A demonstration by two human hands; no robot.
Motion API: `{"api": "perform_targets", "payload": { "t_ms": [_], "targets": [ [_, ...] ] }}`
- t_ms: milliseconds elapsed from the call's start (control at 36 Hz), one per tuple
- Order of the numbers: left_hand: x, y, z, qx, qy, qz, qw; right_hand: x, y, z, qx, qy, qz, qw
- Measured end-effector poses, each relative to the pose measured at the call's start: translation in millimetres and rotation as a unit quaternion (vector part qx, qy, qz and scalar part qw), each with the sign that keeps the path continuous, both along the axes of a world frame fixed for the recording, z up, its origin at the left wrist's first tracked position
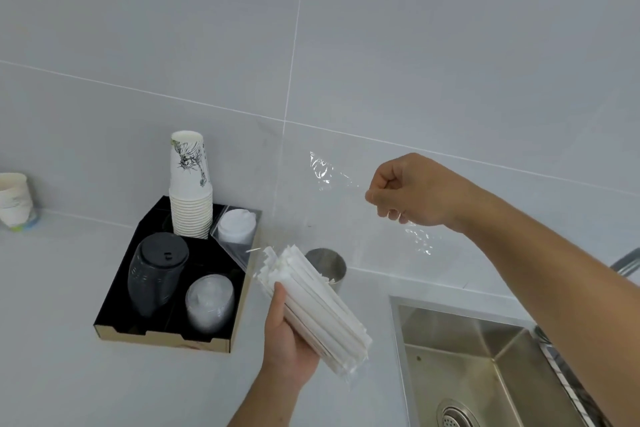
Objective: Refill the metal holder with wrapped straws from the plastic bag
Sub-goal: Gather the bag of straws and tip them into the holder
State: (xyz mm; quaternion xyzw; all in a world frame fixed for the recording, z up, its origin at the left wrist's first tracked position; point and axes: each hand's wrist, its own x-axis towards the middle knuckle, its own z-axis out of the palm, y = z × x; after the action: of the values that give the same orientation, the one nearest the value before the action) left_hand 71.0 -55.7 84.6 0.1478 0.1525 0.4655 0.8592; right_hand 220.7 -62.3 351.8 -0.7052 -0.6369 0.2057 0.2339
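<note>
Our left hand (287,326) wraps around a bundle of straws (311,302), thumb across the top and fingers hidden beneath, the bundle tilted with its upper ends pointing toward the holder (327,265). Our right hand (412,191) is raised near the wall, fingers curled shut and pinching a strip of the clear bag (329,173), which trails off both sides of the fist. Some plastic also seems to cling to the lower end of the bundle, so we judge the unwrapping nearly done but perhaps not finished. To do this well, we should keep a firm squeeze on the straws so none slide out while the film pulls away, then turn the bundle upright and lower it straight into the holder's mouth. The holder stands on the counter (52,288) against the wall, just behind the bundle, and looks empty from what we can see of its rim. Room is tight on both sides: the black tray (114,319) with its stack of cups (190,191) sits just to the left, and the sink (450,333) edge opens to the right, where a dropped straw would be lost. Above the holder the space is free.
</note>
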Motion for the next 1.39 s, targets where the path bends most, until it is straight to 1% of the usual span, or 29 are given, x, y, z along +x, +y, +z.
{"api": "perform_targets", "payload": {
  "t_ms": [167,306,444,528,639,694,778,833,972,1083,1139,1250,1389],
  "targets": [
    [-4.6,2.0,13.4,0.006,-0.023,-0.017,1.0,-4.9,-5.2,10.9,0.03,-0.027,-0.007,0.999],
    [-3.2,7.9,26.4,0.027,-0.041,-0.032,0.998,-7.8,-10.6,25.0,0.051,-0.012,0.007,0.999],
    [4.5,14.3,30.6,-0.002,-0.012,-0.036,0.999,-5.5,-18.9,31.3,0.072,0.005,0.002,0.997],
    [8.0,17.2,36.2,0.005,-0.001,-0.03,1.0,1.6,-28.1,34.2,0.086,0.046,0.0,0.995],
    [11.5,19.8,46.4,0.013,-0.007,-0.03,0.999,15.9,-47.2,31.4,0.11,0.136,-0.003,0.985],
    [12.7,21.7,50.4,-0.006,-0.004,-0.032,0.999,21.6,-58.0,24.9,0.136,0.197,-0.009,0.971],
    [17.7,24.0,57.4,-0.031,-0.016,-0.046,0.998,26.3,-77.3,6.4,0.187,0.279,-0.038,0.941],
    [23.2,25.9,61.8,-0.033,-0.032,-0.054,0.998,25.6,-89.3,-13.3,0.201,0.305,-0.06,0.929],
    [39.4,24.2,76.7,-0.035,-0.029,-0.039,0.998,9.5,-103.4,-64.6,0.183,0.239,-0.144,0.943],
    [51.4,18.3,81.1,-0.022,-0.035,-0.019,0.999,1.7,-107.6,-83.5,0.201,0.19,-0.182,0.944],
    [57.3,14.9,80.9,-0.015,-0.047,-0.027,0.998,2.6,-110.1,-86.3,0.224,0.167,-0.202,0.939],
    [66.6,12.4,76.5,-0.021,-0.067,-0.039,0.997,6.4,-115.1,-83.4,0.272,0.16,-0.219,0.923],
    [84.5,5.8,77.4,-0.047,-0.076,-0.045,0.995,10.3,-124.3,-76.3,0.293,0.147,-0.225,0.918]
  ]
}}
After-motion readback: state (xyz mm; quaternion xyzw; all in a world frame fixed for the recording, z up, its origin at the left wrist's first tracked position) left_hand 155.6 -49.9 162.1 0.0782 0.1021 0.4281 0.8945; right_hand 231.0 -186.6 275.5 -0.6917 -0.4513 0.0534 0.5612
